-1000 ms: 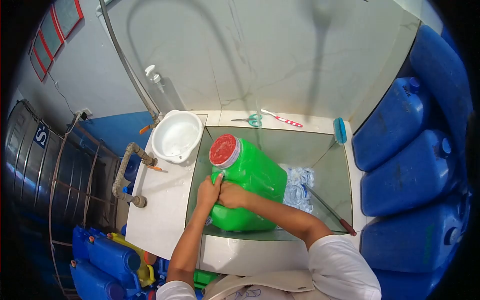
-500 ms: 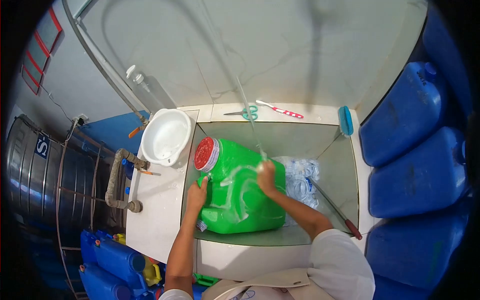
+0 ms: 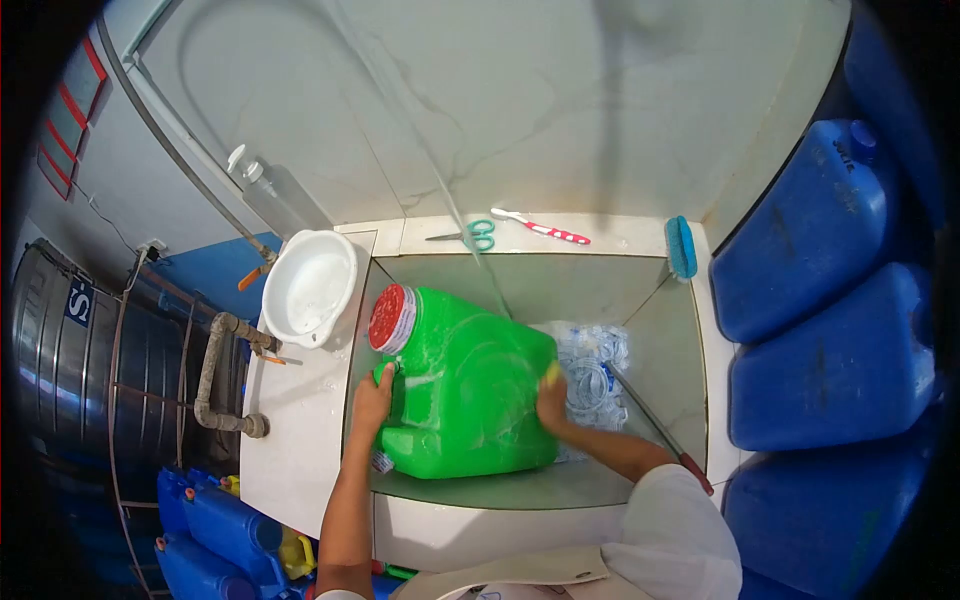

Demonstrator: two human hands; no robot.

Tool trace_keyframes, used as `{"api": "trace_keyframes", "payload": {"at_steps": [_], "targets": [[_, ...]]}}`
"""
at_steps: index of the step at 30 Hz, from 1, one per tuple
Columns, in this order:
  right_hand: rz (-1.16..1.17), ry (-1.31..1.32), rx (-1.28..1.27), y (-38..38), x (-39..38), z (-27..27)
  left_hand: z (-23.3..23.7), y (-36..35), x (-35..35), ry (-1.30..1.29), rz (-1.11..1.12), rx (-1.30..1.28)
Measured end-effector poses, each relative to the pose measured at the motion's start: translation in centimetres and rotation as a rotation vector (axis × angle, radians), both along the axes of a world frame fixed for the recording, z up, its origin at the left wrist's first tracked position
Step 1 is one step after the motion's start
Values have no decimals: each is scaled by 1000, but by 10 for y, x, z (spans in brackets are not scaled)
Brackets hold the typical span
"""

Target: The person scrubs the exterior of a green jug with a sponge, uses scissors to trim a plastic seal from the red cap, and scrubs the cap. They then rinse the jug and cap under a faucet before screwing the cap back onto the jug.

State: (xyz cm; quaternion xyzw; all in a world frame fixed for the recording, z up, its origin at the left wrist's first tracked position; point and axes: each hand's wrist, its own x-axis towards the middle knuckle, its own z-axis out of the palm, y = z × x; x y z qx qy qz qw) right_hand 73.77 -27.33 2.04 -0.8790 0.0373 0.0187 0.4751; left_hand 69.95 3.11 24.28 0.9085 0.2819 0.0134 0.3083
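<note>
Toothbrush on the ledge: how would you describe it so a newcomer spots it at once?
Find the grey basin, then the white ledge along its far side. The toothbrush lies there, between the teal-handled scissors and the blue brush. Its slim red-and-white handle sets it apart.

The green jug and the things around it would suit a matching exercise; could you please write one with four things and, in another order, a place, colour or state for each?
1. Jug
2. Scissors
3. Basin
4. Scrubbing brush

A. Teal handles, on the back ledge
B. White, on the counter
C. At the ledge's right end
D. Red lid, left hand at its handle

Pairs: 1-D, 2-A, 3-B, 4-C.
</note>
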Motion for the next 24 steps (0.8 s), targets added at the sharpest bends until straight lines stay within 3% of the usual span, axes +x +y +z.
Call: {"api": "trace_keyframes", "payload": {"at_steps": [1,2,3,5,7,9,11,13,14,16,17,19,20,22,24], "targets": [[-80,110,-110,0,-38,-17,-8,3,0,-69,0,60],[-20,77,-83,16,-70,-15,7,-4,1,-71,-3,59],[43,46,-60,37,-96,3,33,-17,0,-12,30,-90],[444,-242,222,56,-78,151,42,-24,-4,44,64,-236],[431,-576,-106,93,-27,204,23,-21,-9,-97,-58,-157],[224,-657,-56,102,35,233,23,-23,-18,-116,-95,-178],[374,-575,87,76,78,249,29,-30,-22,-140,-135,-203],[407,-155,525,38,125,174,46,-44,-34,-233,-281,-130],[512,105,326,1,128,178,53,-51,-38,-157,-294,-102],[352,348,603,-54,116,139,61,-61,-42,-147,-376,-44],[355,334,598,-55,116,142,66,-66,-41,-133,-461,20],[323,24,395,-57,110,160,82,-83,-37,-114,-527,37],[319,24,393,-60,112,178,85,-90,-32,-133,-632,126],[623,-106,470,-57,102,282,96,-109,-28,-146,-749,211],[719,3,318,-85,103,270,115,-130,-20,-181,-1000,300]]}}
